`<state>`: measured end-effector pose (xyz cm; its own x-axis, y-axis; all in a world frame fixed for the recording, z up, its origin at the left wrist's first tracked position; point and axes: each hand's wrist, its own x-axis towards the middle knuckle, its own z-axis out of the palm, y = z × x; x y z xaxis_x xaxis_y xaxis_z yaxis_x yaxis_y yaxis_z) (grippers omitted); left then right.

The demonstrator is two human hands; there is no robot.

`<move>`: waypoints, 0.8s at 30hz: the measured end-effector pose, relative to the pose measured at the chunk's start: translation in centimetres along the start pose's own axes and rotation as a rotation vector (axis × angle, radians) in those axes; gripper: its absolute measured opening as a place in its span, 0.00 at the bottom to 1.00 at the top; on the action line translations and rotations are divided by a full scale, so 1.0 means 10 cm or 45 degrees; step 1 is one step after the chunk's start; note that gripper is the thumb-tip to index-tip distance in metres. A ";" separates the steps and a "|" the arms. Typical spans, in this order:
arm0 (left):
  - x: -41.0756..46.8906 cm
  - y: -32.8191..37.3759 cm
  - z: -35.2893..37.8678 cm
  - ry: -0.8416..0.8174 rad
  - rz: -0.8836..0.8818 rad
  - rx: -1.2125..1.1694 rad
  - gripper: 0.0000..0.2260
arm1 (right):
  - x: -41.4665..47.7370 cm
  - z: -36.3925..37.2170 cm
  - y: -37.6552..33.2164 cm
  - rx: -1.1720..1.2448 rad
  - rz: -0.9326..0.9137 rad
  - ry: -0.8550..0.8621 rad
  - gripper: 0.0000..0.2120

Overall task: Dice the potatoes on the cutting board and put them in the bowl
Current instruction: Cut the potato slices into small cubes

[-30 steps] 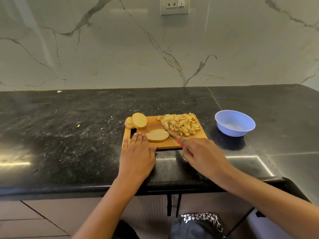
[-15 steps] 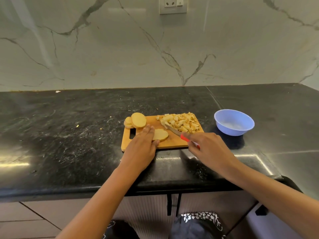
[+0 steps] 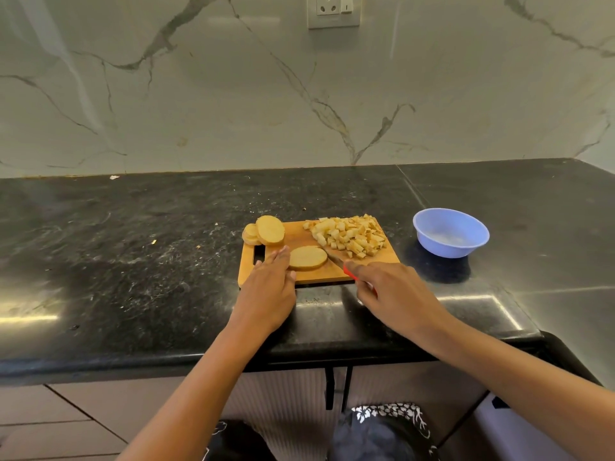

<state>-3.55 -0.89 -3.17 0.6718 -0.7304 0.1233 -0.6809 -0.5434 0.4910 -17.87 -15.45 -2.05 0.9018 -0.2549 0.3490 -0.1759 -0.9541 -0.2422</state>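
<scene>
A wooden cutting board lies on the black counter. A flat potato slice rests near its front, and my left hand lies beside it with straight fingers touching its left edge. Two or three more slices lean at the board's back left. A heap of diced potato covers the back right. My right hand grips a red-handled knife, its blade pointing toward the dice, next to the slice. An empty blue bowl stands right of the board.
The black stone counter stretches wide to the left, with small crumbs on it. A marble backsplash with a wall socket rises behind. The counter's front edge runs below my wrists, with cabinet fronts underneath.
My left hand slid forward over the slice, then drew back to its left edge. My right hand moved forward with the knife, bringing the blade beside the slice.
</scene>
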 end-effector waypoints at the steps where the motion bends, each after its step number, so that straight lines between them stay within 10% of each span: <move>1: 0.00 0.00 0.00 0.002 -0.009 -0.018 0.22 | 0.02 -0.01 0.05 -0.020 -0.036 -0.018 0.20; 9: 0.02 -0.01 0.03 0.082 0.041 0.030 0.22 | 0.16 -0.19 0.45 -0.477 -0.419 -0.099 0.18; 24: 0.28 0.03 0.05 -0.063 0.240 0.392 0.22 | 0.09 -0.18 -0.08 0.001 0.025 0.005 0.18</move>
<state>-2.00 -3.31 -3.13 0.5163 -0.8447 0.1413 -0.8524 -0.4909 0.1802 -17.61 -15.18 0.11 0.8965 -0.2741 0.3480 -0.1932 -0.9489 -0.2495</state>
